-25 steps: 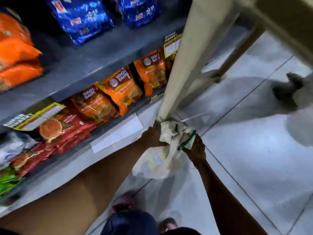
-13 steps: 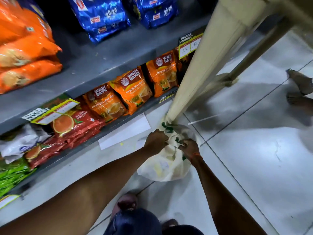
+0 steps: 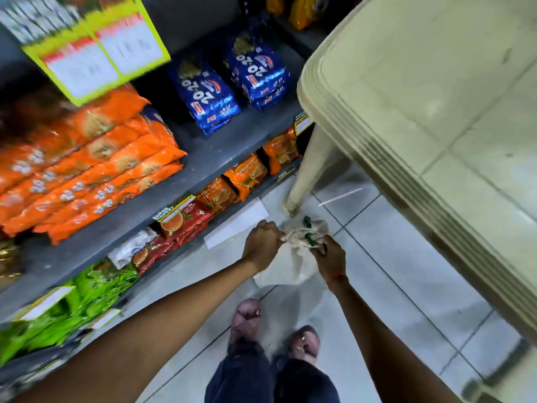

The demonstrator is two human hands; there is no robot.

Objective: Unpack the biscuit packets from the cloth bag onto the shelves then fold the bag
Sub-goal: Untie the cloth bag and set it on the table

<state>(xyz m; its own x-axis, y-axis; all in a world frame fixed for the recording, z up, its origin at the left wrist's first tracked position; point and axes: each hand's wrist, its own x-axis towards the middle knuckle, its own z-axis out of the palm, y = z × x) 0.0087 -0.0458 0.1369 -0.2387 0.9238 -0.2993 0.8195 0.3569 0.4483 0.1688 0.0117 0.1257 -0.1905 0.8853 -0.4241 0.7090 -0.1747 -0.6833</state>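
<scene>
the cloth bag (image 3: pixel 290 264) is hanging limp above the tiled floor (image 3: pixel 406 271), long axis running down from its bunched, green-trimmed top. the left hand (image 3: pixel 263 244) and right hand (image 3: pixel 329 257) are each gripping that crumpled top in a closed fist. orange biscuit packets (image 3: pixel 87 175) and glossy blue packets (image 3: pixel 209 97) are lying on the grey shelves (image 3: pixel 203 152). the beige plastic table (image 3: pixel 421 97) is crowding in beside the bag.
</scene>
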